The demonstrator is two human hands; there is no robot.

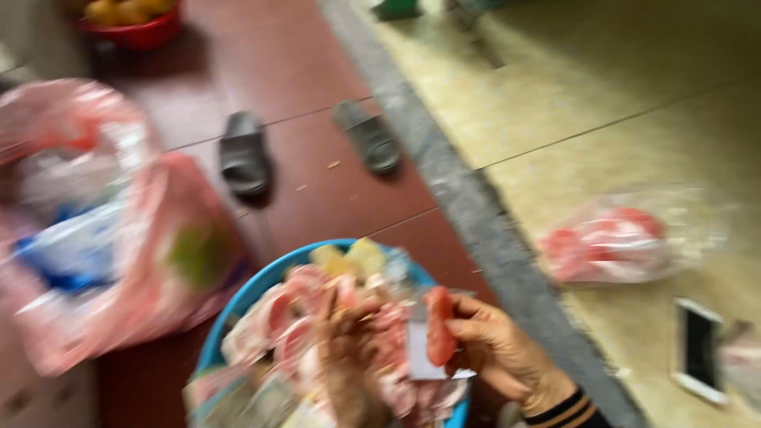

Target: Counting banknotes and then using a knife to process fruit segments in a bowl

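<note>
- While blur smears everything, right hand [499, 349] pinches a red meat strip [440, 325] upright over the blue basin [238, 305].
- Left hand [349, 357] just beside it, touching meat pile [317, 333]; grip unclear.

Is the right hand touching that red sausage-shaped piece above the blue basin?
Touching. The head view shows the right hand pinching the red piece between thumb and fingers, above the blue basin.
</note>
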